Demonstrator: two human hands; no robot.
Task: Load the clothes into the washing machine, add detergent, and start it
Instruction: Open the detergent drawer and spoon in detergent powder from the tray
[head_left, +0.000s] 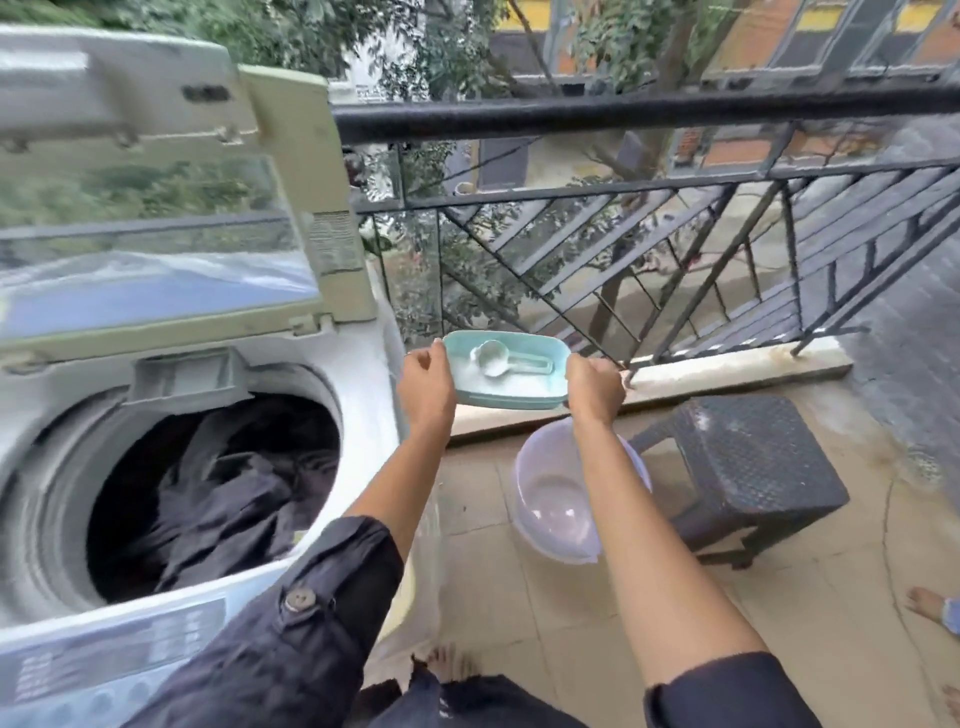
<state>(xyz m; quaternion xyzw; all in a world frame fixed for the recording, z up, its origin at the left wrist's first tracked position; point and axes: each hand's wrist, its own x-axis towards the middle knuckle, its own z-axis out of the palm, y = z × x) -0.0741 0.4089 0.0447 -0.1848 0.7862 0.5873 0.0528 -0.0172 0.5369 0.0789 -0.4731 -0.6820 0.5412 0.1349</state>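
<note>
1. So right now you've got the detergent tub (556, 374) held out in front of you, left hand (427, 384) pinching its left rim and right hand (595, 387) clamped on the right rim. It's up in the air near the balcony railing (623, 111), off to the right of the washing machine (358, 374).

2. The clothes (228, 488) already sit in the drum as a dark heap, lid (156, 208) propped open. So loading looks done, and detergent is my guess for the step you're on.

3. Biggest risk imo: the tub looks open, with white powder and a scoop (493, 357) lying loose in it. Tilt it while swinging over to the drum and the powder slides out, or the scoop drops.

4. You'll need one hand free to scoop. Let go of one side carelessly and the tub tips, since each hand only has an edge.

5. There's a plastic basin (550, 509) on the floor right below, with a dark stool (753, 467) just beside it. Easy to bump or step in when you turn.

6. Don't dump powder on the rim of the machine, aim for the drum.
</note>
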